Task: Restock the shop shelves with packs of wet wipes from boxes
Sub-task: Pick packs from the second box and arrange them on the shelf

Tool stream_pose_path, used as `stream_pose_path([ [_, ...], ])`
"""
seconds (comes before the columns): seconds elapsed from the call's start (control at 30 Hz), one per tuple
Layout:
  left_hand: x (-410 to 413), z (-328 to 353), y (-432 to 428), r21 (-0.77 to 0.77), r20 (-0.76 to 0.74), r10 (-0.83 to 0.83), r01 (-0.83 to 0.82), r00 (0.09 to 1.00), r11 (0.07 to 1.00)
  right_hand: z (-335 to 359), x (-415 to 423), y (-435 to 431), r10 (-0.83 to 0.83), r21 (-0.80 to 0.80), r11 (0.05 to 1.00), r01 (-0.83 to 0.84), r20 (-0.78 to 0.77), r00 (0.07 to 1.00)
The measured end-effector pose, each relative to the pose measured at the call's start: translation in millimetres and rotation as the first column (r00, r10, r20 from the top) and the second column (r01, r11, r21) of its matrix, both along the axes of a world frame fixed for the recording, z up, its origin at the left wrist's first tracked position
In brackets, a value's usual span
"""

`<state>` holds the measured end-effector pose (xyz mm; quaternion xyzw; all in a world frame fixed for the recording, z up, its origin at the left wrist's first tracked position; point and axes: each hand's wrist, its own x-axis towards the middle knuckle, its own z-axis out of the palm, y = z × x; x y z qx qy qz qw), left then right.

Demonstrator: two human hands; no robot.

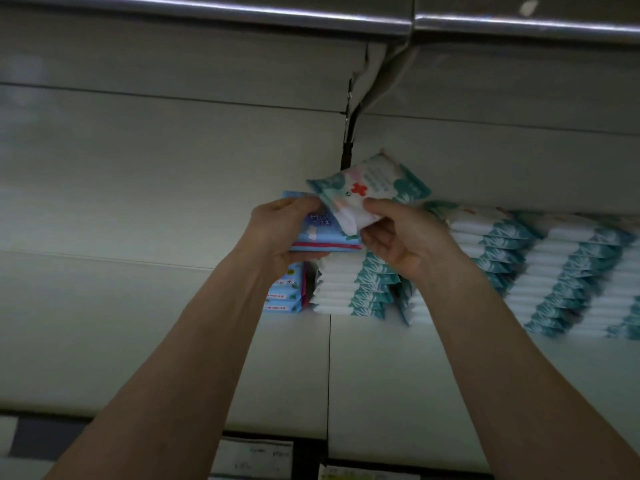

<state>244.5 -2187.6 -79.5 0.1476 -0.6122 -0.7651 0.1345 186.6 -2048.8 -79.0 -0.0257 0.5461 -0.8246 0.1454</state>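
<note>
Teal-and-white wet wipes pack [369, 188]: tilted, in the air just above the leftmost teal stack [353, 289] on the shelf [381, 375]. Pinched at its lower white end by the right hand [405, 237], thumb on top, fingers [377, 233] curled under.

Soft film pouch, probably light and squashy with a slick skin. Flexes rather than cracks, nothing fragile. Best held flat across the broad faces or by an end seam. Avoid a one-corner pinch: droop and slip likely.

Left hand [277, 230] gripping a thin bundle of blue packs [325, 233], thumb over the top, rest curled beneath, bundle touching the teal pack's lower edge. Same handling; likely to slide apart under a loose squeeze.

Markings: red cross and cartoon-like print on the teal pack, small text too blurred to read. Dark characters on the top blue pack, unreadable; pink-red stripe along its edge. No brand legible.

Further out: more teal stacks [575, 271] side by side to the right, short blue stack [284, 292] just left of the leftmost teal one. Shelf-edge labels [256, 455] below, writing illegible. Metal rail [242, 15] overhead. No boxes in view.
</note>
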Motion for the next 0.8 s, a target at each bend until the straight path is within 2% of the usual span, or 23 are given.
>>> stream_pose_path([
  [0.07, -2, 4, 0, -0.052, 0.005, 0.009, -0.009, 1.0, 0.999, -2, -1, 1, 0.012, 0.092, 0.996, -0.012, -0.008, 1.0],
  [0.23, -6, 9, 4, -0.163, 0.041, -0.023, 0.029, 0.999, 0.986, 1, -1, -3, -0.02, -0.025, 0.999, 0.02, -0.003, 1.0],
  [0.33, -8, 5, -2, -0.087, 0.0, 0.042, -0.042, 0.999, 0.995, 1, -5, -1, -0.077, 0.005, 0.997, 0.077, 0.004, 0.997],
  [0.5, -8, -4, -18, 0.031, 0.03, 0.173, -0.174, 0.984, 0.984, -8, -16, 1, -0.134, 0.029, 0.991, 0.132, 0.052, 0.99],
  [0.7, -2, -19, -23, 0.105, 0.043, 0.173, -0.176, 0.984, 0.979, -23, -16, 0, -0.108, 0.003, 0.994, 0.108, 0.09, 0.99],
  [0.8, -1, -22, -22, 0.113, 0.053, 0.167, -0.172, 0.985, 0.978, -23, -15, -2, -0.121, 0.077, 0.99, 0.117, 0.056, 0.991],
])
